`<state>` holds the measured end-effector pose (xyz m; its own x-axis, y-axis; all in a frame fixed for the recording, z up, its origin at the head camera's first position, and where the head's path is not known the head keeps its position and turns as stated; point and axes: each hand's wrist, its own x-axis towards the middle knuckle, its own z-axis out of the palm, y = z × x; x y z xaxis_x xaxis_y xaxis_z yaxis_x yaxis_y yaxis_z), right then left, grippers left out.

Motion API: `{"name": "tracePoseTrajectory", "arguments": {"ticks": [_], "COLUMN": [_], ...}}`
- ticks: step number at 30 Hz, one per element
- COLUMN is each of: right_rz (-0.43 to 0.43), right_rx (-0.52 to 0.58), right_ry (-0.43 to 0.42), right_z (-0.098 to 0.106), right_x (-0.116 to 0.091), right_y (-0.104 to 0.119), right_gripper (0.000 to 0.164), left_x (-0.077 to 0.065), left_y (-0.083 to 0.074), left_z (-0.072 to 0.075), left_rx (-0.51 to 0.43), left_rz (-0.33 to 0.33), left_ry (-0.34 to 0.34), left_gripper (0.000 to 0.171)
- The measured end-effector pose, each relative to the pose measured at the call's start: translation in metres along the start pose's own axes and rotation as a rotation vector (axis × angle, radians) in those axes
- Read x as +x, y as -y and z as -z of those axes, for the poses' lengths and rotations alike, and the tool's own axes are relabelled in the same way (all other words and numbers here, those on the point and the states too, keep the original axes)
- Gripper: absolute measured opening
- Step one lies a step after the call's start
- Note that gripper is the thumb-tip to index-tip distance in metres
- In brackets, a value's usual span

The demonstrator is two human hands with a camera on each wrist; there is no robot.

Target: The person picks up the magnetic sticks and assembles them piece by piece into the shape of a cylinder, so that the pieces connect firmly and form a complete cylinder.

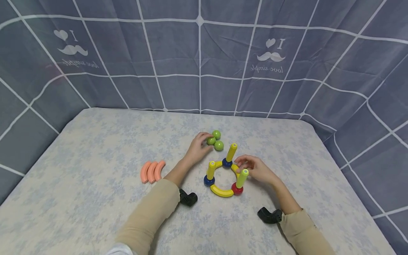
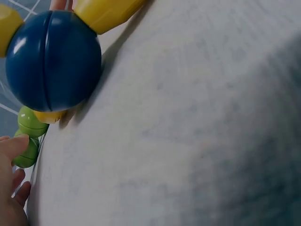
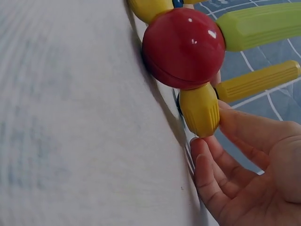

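A toy ring of yellow curved sticks point(image 1: 222, 191) joins two blue balls point(image 1: 209, 181) and a red ball point(image 1: 237, 188). Upright on the balls stand two yellow sticks point(image 1: 211, 170) and one lime stick point(image 1: 242, 179). My left hand point(image 1: 197, 148) is at three green balls point(image 1: 219, 145) behind the ring, thumb and fingers curved round the leftmost green ball point(image 1: 211, 141). At the ring's right side my right hand point(image 1: 255, 168) holds a yellow curved stick point(image 3: 200, 110) between thumb and fingers. Its fingertips are partly hidden there.
Several salmon-coloured curved sticks point(image 1: 152, 172) lie side by side left of my left forearm. Black devices point(image 1: 188, 198) are worn at both wrists. A grey checked curtain point(image 1: 178, 63) hangs behind the patterned tabletop point(image 1: 105, 148).
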<state>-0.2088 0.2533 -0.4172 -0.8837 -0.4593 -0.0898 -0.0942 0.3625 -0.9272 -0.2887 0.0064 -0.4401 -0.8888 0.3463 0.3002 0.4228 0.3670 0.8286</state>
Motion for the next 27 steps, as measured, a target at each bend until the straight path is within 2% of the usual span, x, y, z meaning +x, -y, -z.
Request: {"name": "tracePoseTrajectory", "arguments": {"ticks": [4, 9, 14, 17, 23, 27], "right_rz": [0.022, 0.154, 0.323, 0.386, 0.412, 0.395], "right_rx": [0.012, 0.011, 0.163, 0.197, 0.11, 0.091], "right_ry": [0.017, 0.056, 0.193, 0.252, 0.256, 0.242], "right_z": [0.003, 0.014, 0.022, 0.023, 0.018, 0.015], "right_x": [-0.002, -0.014, -0.026, -0.03, -0.03, -0.03], "right_y": [0.0, 0.014, 0.034, 0.043, 0.051, 0.05], "right_gripper": [0.034, 0.03, 0.023, 0.027, 0.03, 0.028], "left_x": [0.002, 0.002, 0.001, 0.001, 0.0, -0.002], "left_y": [0.002, 0.003, 0.002, 0.002, 0.002, -0.001], "left_z": [-0.001, -0.002, -0.003, -0.004, -0.004, -0.004], "left_rx": [-0.006, -0.03, -0.025, -0.012, -0.006, -0.048], "left_rz": [0.015, 0.038, 0.054, 0.056, 0.039, 0.01], "left_ry": [0.002, -0.028, -0.035, -0.032, -0.051, -0.089], "left_gripper": [0.038, 0.037, 0.035, 0.034, 0.032, 0.033]}}
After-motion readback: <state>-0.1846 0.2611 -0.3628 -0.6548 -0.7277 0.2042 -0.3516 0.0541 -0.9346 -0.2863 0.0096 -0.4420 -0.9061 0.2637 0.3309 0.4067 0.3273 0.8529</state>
